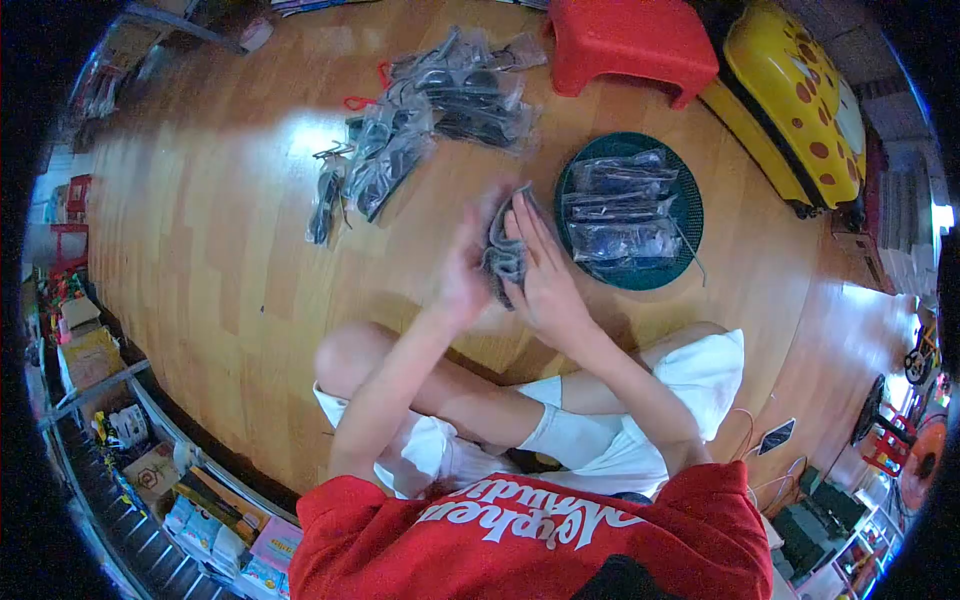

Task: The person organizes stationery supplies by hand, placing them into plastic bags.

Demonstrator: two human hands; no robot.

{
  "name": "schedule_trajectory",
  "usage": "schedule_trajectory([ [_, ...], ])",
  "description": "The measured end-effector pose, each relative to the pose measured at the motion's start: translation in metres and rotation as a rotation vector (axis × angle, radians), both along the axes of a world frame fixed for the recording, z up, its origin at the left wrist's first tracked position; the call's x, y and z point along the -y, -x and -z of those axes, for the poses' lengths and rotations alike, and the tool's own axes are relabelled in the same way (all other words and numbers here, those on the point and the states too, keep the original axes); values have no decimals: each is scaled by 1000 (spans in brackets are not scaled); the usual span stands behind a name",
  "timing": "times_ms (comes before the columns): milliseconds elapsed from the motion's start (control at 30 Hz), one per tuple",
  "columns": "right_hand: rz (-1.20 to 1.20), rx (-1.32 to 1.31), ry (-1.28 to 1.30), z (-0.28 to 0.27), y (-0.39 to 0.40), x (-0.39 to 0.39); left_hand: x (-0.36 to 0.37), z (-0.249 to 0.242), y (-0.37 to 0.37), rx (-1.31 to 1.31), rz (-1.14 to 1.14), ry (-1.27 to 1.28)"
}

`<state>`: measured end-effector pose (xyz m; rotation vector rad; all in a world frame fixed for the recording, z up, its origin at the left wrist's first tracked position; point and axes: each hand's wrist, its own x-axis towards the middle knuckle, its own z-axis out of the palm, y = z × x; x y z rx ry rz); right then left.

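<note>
Lying on the brown wood floor (225, 240): dark eyewear in clear plastic bags (385, 165). Next, left hand (465, 272), blurred, finger closure can't tell. Bunched grey cloth (505, 262) between both hands; likely soft, light, best held by the folds. Right hand (550, 290) fingers straight along it, pinch unclear. Then round green plastic basket (650, 278), clear-wrapped packets (620, 207) inside.

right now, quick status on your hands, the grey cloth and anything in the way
Left hand motion-blurred, right hand against grey cloth. Cloth bunched between both. Green basket off to the right, bagged sunglasses beyond; neither blocking.
</note>
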<state>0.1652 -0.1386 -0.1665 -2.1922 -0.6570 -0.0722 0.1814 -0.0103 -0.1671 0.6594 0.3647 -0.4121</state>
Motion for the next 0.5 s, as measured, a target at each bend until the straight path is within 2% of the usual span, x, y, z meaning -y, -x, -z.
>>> schedule_trajectory([
  [67,35,-12,-54,10,4,-7,-13,-4,-18,183,-45,-9],
  [167,153,18,-102,5,2,-8,20,-15,11,-72,130,-149],
  [200,202,39,-107,1,0,-4,26,-15,18,-24,154,-201],
  [300,120,87,-80,-8,-6,8,28,-23,25,-268,216,-96],
  [367,73,75,-31,-17,-3,4,3,55,12,398,278,959],
  [433,47,67,-16,-16,-1,1,-10,-16,-8,225,43,111],
  [500,49,56,-40,-5,1,-3,-10,-16,-15,256,7,154],
])
